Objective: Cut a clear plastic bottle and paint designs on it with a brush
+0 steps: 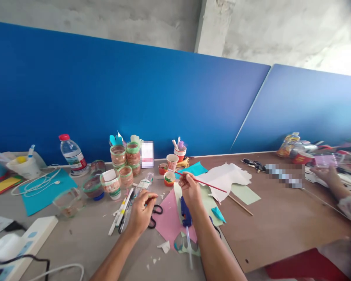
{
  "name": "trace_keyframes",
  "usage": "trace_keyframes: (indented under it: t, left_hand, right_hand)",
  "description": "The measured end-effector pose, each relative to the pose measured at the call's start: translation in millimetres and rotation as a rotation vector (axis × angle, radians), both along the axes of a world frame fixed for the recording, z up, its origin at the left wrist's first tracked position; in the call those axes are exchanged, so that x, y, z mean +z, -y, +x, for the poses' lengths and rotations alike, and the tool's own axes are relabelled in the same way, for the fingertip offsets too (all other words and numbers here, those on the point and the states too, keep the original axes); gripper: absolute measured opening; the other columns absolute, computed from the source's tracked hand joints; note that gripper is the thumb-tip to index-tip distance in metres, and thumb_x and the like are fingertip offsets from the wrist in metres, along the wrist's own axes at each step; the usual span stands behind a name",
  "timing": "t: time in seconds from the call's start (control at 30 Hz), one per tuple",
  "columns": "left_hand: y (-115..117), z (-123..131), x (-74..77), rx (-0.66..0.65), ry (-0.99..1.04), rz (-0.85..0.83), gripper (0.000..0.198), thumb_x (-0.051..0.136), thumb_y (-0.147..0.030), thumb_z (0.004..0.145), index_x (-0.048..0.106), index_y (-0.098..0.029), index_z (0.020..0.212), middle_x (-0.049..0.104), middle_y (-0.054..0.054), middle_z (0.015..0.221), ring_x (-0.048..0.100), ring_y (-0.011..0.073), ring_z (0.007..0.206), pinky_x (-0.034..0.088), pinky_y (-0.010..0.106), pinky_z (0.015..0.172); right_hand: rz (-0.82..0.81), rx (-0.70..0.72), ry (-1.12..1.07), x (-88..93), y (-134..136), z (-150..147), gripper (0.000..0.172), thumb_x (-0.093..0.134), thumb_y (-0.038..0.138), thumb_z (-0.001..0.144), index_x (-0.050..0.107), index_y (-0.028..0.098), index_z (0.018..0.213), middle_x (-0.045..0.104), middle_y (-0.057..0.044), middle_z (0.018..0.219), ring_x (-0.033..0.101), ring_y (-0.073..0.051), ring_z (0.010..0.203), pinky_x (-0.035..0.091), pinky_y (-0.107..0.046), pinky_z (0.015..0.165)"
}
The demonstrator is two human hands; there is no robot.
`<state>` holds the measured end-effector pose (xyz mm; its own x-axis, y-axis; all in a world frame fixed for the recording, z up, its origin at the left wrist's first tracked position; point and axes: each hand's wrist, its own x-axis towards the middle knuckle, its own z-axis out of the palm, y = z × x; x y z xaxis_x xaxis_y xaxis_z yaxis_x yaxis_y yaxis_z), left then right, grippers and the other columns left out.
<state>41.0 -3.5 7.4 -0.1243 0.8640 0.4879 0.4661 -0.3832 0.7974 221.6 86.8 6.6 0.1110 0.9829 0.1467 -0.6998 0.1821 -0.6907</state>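
My right hand (pixel 190 189) pinches a thin red brush (pixel 209 185), which slants down to the right, its left end near two small paint cups (pixel 169 178). Over the table beside the black scissors (pixel 156 214) is my left hand (pixel 143 207), thumb and fingertips pressed together; anything between them is too small to make out. Below my right hand a blue glue gun (pixel 186 212) lies on pink paper (pixel 167 218). Several markers (pixel 121 210) lie left of my left hand.
Banded cups (pixel 118 155) stand before the blue partition, near a water bottle (pixel 73 154). White paper (pixel 228 175) and a wooden stick (pixel 241 205) lie right. A power strip (pixel 32 246) is front left. Another person's hand (pixel 326 175) touches a clear container far right.
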Motion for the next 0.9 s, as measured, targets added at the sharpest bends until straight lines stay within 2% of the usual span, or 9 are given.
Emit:
trace_keyframes:
  t: [0.13, 0.33, 0.43, 0.57, 0.63, 0.7, 0.8, 0.9]
  left_hand:
    - [-3, -5, -12.2, 0.023, -0.007, -0.031, 0.017, 0.053, -0.027, 0.083, 0.068, -0.02, 0.08, 0.061, 0.002, 0.073, 0.06, 0.0146, 0.065, 0.049, 0.026, 0.062]
    - [1, -2, -19.6, -0.027, -0.015, -0.004, 0.019, 0.052, -0.031, 0.085, 0.066, -0.021, 0.079, 0.063, 0.001, 0.068, 0.063, 0.0153, 0.063, 0.049, 0.025, 0.06]
    - [3, 0, -24.7, -0.069, -0.04, 0.0, 0.022, 0.046, -0.031, 0.089, 0.063, -0.021, 0.079, 0.063, 0.0, 0.059, 0.061, 0.0143, 0.054, 0.049, 0.024, 0.056]
    - [4, 0, -32.0, -0.082, -0.112, 0.071, 0.029, 0.041, -0.033, 0.091, 0.06, -0.021, 0.073, 0.065, 0.001, 0.059, 0.062, 0.0148, 0.054, 0.049, 0.024, 0.055]
    - [4, -2, -34.5, -0.062, -0.12, 0.109, 0.028, 0.04, -0.034, 0.092, 0.061, -0.021, 0.077, 0.066, 0.003, 0.061, 0.063, 0.0155, 0.055, 0.05, 0.025, 0.055]
    - [3, -4, -36.1, -0.035, -0.114, 0.141, 0.028, 0.039, -0.034, 0.093, 0.062, -0.021, 0.082, 0.066, 0.003, 0.061, 0.064, 0.0163, 0.056, 0.051, 0.026, 0.055]
    - [2, -6, -37.6, -0.017, -0.117, 0.156, 0.029, 0.037, -0.033, 0.093, 0.063, -0.021, 0.087, 0.066, 0.003, 0.061, 0.065, 0.0168, 0.056, 0.052, 0.027, 0.055]
    - [2, -7, -38.3, -0.033, -0.148, 0.147, 0.029, 0.036, -0.031, 0.093, 0.063, -0.02, 0.093, 0.067, 0.003, 0.062, 0.065, 0.017, 0.057, 0.052, 0.027, 0.055]
  right_hand:
    - [-0.014, -0.111, 0.066, 1.2, 1, -1, 0.015, 0.071, 0.031, 0.07, 0.067, 0.018, 0.076, 0.059, 0.0, 0.065, 0.049, -0.012, 0.056, 0.036, -0.027, 0.054]
    - [0.004, -0.2, 0.154, -3.2, -3, 0, 0.018, 0.072, 0.034, 0.069, 0.068, 0.019, 0.078, 0.059, 0.001, 0.059, 0.047, -0.011, 0.052, 0.035, -0.028, 0.053]
    - [0.0, -0.192, 0.161, -2.4, -2, -1, 0.021, 0.071, 0.038, 0.069, 0.07, 0.019, 0.078, 0.064, -0.002, 0.064, 0.052, -0.014, 0.058, 0.037, -0.028, 0.055]
    - [-0.003, -0.115, 0.176, 4.9, 2, -5, 0.038, 0.059, 0.052, 0.076, 0.072, 0.018, 0.085, 0.069, -0.007, 0.075, 0.059, -0.019, 0.069, 0.042, -0.032, 0.061]
    - [0.0, -0.096, 0.197, 10.0, 6, -7, 0.047, 0.052, 0.058, 0.079, 0.072, 0.017, 0.088, 0.068, -0.008, 0.075, 0.059, -0.019, 0.069, 0.042, -0.033, 0.062]
    - [-0.008, -0.121, 0.247, 15.7, 10, -10, 0.05, 0.047, 0.06, 0.081, 0.071, 0.016, 0.087, 0.064, -0.005, 0.067, 0.055, -0.017, 0.061, 0.04, -0.031, 0.059]
    - [0.002, -0.215, 0.404, 25.4, 15, -15, 0.037, 0.051, 0.05, 0.082, 0.069, 0.018, 0.086, 0.052, 0.002, 0.055, 0.044, -0.013, 0.051, 0.035, -0.028, 0.054]
    - [0.056, -0.286, 0.592, 35.0, 19, -17, 0.017, 0.055, 0.034, 0.08, 0.064, 0.021, 0.083, 0.05, 0.005, 0.057, 0.043, -0.013, 0.052, 0.034, -0.027, 0.053]
